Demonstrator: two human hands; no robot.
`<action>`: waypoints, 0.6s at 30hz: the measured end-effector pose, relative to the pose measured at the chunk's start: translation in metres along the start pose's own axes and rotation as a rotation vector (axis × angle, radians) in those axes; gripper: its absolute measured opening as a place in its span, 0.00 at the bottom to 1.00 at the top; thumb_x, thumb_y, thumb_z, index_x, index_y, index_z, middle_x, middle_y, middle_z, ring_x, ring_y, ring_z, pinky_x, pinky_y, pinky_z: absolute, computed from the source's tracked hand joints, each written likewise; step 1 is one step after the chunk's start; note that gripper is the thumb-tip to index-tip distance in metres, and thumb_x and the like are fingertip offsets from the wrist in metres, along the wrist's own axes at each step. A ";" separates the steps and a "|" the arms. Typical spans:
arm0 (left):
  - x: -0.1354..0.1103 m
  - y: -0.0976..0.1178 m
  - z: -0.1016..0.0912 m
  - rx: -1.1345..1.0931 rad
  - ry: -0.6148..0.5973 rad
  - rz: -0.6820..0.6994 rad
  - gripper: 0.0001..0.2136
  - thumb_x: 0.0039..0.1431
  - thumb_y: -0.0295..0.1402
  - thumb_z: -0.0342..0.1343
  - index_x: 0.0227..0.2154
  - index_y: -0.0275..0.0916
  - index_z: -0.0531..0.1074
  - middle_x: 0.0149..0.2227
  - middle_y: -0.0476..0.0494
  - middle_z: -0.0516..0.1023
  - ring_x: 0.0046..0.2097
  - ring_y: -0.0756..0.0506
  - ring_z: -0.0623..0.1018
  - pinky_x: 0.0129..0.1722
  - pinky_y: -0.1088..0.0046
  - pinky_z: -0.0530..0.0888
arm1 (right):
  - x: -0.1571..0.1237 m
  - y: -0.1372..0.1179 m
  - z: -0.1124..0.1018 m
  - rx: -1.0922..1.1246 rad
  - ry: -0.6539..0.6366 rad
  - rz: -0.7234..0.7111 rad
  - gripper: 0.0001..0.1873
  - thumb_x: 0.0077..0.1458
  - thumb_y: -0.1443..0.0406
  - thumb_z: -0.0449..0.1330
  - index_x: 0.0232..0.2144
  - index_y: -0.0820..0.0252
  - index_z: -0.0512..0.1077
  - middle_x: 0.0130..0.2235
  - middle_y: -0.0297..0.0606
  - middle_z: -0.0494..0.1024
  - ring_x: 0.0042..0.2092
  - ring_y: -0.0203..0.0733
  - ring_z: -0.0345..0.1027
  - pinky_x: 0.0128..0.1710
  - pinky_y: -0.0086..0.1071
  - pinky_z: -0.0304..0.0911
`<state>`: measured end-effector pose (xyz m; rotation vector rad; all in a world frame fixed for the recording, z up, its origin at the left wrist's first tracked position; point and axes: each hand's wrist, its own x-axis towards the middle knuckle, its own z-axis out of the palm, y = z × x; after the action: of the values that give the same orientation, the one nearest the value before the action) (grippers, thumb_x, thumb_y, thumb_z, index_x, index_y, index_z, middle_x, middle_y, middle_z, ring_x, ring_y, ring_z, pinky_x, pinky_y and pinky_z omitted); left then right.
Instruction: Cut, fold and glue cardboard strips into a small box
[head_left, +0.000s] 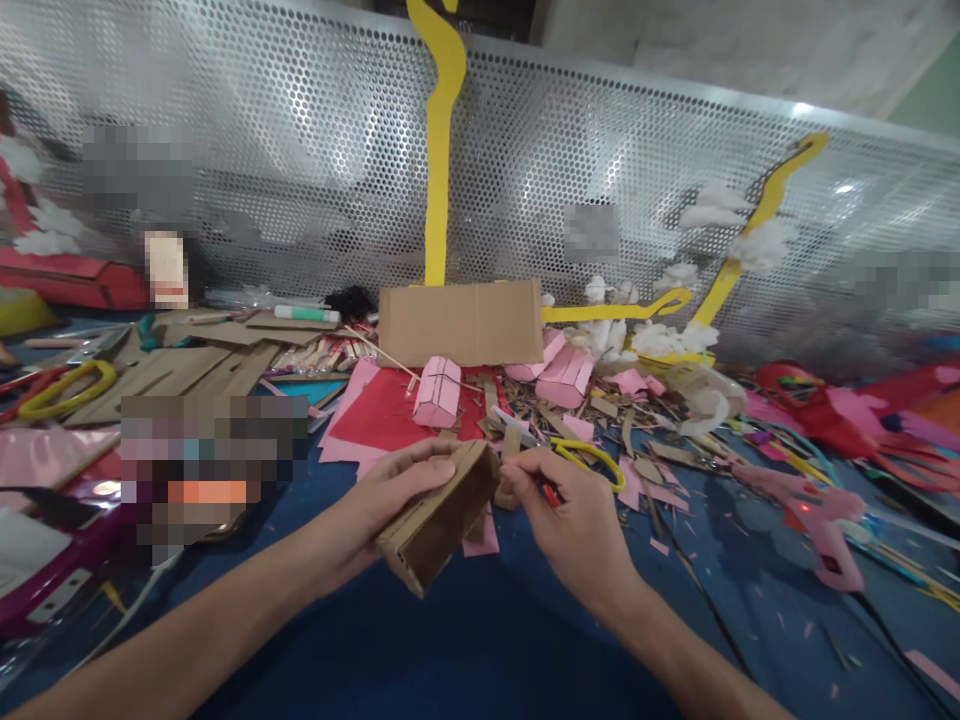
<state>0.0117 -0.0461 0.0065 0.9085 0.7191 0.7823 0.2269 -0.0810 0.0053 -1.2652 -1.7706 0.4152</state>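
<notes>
My left hand (382, 505) is closed around a small brown cardboard box (439, 525), holding it tilted above the blue table (480, 640). My right hand (574, 520) is pinched at the box's upper right corner, fingers together on a thin red-tipped tool (549, 492) that I cannot name. Yellow-handled scissors (589, 458) lie just beyond my right hand. Two pink paper houses (437, 392) (564, 375) stand behind on red paper (379, 410).
A flat cardboard sheet (461, 322) leans on the perforated metal wall (300, 170), with yellow paper strips (439, 150) and cotton clouds (754, 245). Cardboard scraps, a glue stick (304, 314), yellow scissors (67, 388) at left and pink and red cutouts (817, 520) at right litter the table.
</notes>
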 end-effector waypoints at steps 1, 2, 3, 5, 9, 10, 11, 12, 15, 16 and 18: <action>0.001 0.000 -0.001 0.005 -0.007 0.009 0.17 0.58 0.39 0.68 0.49 0.42 0.78 0.44 0.43 0.85 0.37 0.47 0.82 0.36 0.76 0.75 | 0.000 0.001 0.000 0.011 -0.014 0.006 0.16 0.70 0.60 0.56 0.30 0.57 0.74 0.27 0.32 0.76 0.30 0.38 0.69 0.33 0.31 0.61; 0.002 -0.001 -0.002 0.012 -0.013 0.016 0.17 0.58 0.39 0.68 0.49 0.42 0.78 0.44 0.43 0.85 0.38 0.46 0.82 0.37 0.75 0.75 | 0.000 0.001 -0.001 0.015 -0.019 0.005 0.16 0.70 0.60 0.56 0.29 0.57 0.73 0.27 0.32 0.75 0.30 0.38 0.68 0.32 0.30 0.60; 0.002 -0.001 -0.002 0.018 -0.022 0.017 0.17 0.58 0.39 0.68 0.49 0.43 0.78 0.45 0.43 0.85 0.38 0.46 0.82 0.37 0.75 0.76 | 0.000 0.002 -0.001 0.011 -0.013 -0.003 0.16 0.70 0.59 0.56 0.29 0.57 0.72 0.26 0.31 0.74 0.29 0.38 0.67 0.32 0.30 0.59; 0.002 -0.001 -0.003 0.030 -0.038 0.013 0.17 0.59 0.40 0.68 0.50 0.44 0.78 0.44 0.44 0.85 0.37 0.47 0.82 0.38 0.75 0.76 | 0.001 0.002 -0.001 -0.020 0.012 -0.037 0.16 0.70 0.60 0.56 0.28 0.57 0.70 0.25 0.30 0.71 0.28 0.37 0.63 0.30 0.30 0.57; 0.000 0.001 -0.003 0.048 -0.051 0.006 0.17 0.59 0.41 0.68 0.50 0.43 0.78 0.45 0.44 0.85 0.38 0.47 0.83 0.38 0.76 0.76 | 0.002 0.000 0.000 -0.061 0.032 -0.087 0.15 0.70 0.61 0.56 0.28 0.57 0.68 0.25 0.29 0.69 0.28 0.36 0.61 0.29 0.29 0.56; 0.000 0.002 -0.003 0.050 -0.052 0.006 0.18 0.58 0.41 0.68 0.50 0.43 0.78 0.45 0.44 0.85 0.38 0.47 0.83 0.38 0.76 0.76 | 0.002 0.000 0.000 -0.065 0.030 -0.094 0.15 0.70 0.61 0.55 0.29 0.57 0.68 0.26 0.29 0.69 0.28 0.37 0.62 0.30 0.29 0.56; 0.000 0.003 -0.003 0.050 -0.053 0.005 0.18 0.58 0.41 0.69 0.50 0.43 0.78 0.45 0.44 0.85 0.37 0.47 0.83 0.37 0.75 0.77 | 0.002 0.000 0.000 -0.066 0.028 -0.097 0.14 0.70 0.62 0.55 0.29 0.57 0.68 0.26 0.30 0.70 0.29 0.37 0.62 0.30 0.29 0.56; 0.000 0.003 -0.003 0.050 -0.053 0.004 0.18 0.57 0.41 0.69 0.50 0.44 0.78 0.44 0.45 0.85 0.36 0.47 0.83 0.36 0.75 0.77 | 0.002 0.001 0.000 -0.064 0.024 -0.094 0.14 0.70 0.62 0.55 0.29 0.57 0.67 0.27 0.29 0.69 0.29 0.37 0.62 0.30 0.29 0.56; 0.000 0.005 -0.003 0.059 -0.046 0.001 0.18 0.57 0.41 0.68 0.49 0.44 0.78 0.43 0.45 0.85 0.34 0.48 0.82 0.35 0.75 0.77 | 0.002 0.003 0.001 -0.040 0.011 -0.065 0.15 0.70 0.62 0.54 0.29 0.56 0.66 0.26 0.28 0.66 0.28 0.36 0.59 0.29 0.29 0.54; 0.000 0.005 -0.002 0.060 -0.043 0.000 0.18 0.57 0.41 0.69 0.48 0.43 0.78 0.42 0.45 0.85 0.34 0.48 0.82 0.35 0.75 0.77 | 0.002 0.004 0.002 -0.029 0.005 -0.054 0.15 0.71 0.61 0.54 0.29 0.56 0.66 0.26 0.28 0.66 0.28 0.36 0.58 0.29 0.30 0.53; -0.001 0.006 -0.001 0.057 -0.034 -0.007 0.18 0.56 0.42 0.69 0.48 0.43 0.78 0.41 0.45 0.85 0.34 0.48 0.82 0.35 0.75 0.77 | 0.003 0.006 0.003 -0.010 -0.013 -0.038 0.16 0.71 0.60 0.53 0.29 0.56 0.65 0.26 0.28 0.65 0.28 0.36 0.58 0.29 0.30 0.53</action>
<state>0.0086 -0.0438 0.0119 0.9682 0.7180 0.7416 0.2273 -0.0754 0.0009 -1.2365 -1.8069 0.3942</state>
